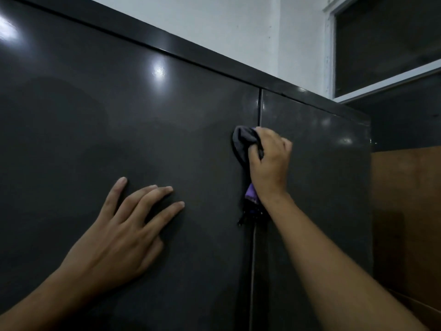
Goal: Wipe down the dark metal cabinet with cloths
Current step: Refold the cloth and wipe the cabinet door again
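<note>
Nearest, the left hand (124,225) is lying flat with fingers spread, bracing on the left door of the cabinet (119,103) and holding nothing. Farther up, the right hand (269,161) is gripping a bunched grey cloth (243,142) and pressing it over the seam (259,108) between the doors, a purple end hanging below the wrist. The cloth is looking soft and light, best bunched in the palm. The cabinet is appearing stiff, glossy and probably slippery. A small dark object (241,220), not identifiable, is dangling at the seam and may be snagging the cloth. Beyond, on the right, a brown panel (405,211) is standing under a window (386,44).
</note>
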Demonstrator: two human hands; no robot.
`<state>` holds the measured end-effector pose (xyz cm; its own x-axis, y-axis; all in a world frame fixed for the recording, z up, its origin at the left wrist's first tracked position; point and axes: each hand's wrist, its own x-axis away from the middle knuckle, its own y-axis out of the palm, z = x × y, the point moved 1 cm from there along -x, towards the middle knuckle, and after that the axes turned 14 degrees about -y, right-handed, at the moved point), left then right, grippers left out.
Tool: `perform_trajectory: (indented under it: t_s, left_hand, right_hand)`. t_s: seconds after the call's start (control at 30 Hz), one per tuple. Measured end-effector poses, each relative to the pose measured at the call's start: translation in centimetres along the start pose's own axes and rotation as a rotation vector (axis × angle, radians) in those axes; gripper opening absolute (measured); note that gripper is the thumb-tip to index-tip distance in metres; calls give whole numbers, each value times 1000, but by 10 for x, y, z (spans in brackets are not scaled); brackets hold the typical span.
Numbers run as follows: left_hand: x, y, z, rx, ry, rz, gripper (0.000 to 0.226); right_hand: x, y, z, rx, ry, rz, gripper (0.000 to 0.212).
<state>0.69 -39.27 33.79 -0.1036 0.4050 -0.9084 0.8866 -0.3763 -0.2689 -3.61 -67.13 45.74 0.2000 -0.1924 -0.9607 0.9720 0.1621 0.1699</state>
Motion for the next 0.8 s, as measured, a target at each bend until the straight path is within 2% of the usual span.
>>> perform_trajectory:
  t_s: [0.17,0.33,0.47,0.57,0.63,0.8]
  left_hand:
    - [-3,3,2,-34,-23,64,57]
    - [-6,9,3,-66,-24,83,58]
    - [-7,6,7,-59,-34,85,58]
    - [-12,1,8,-22,-37,72,54]
    - [-23,-5,10,17,-33,60,52]
    - [-71,-18,29,59,35,41,50]
  right_hand:
    - [15,6,-8,12,37,122,32]
    - [88,-14,-18,-31,-40,107,34]
    - [129,-33,-22,-63,-56,9,35]
    - [108,-46,-14,-116,-193,-126,32]
    - [71,-50,-5,-99,-240,-129,32]
    - [-34,-25,37,12,29,-24,34]
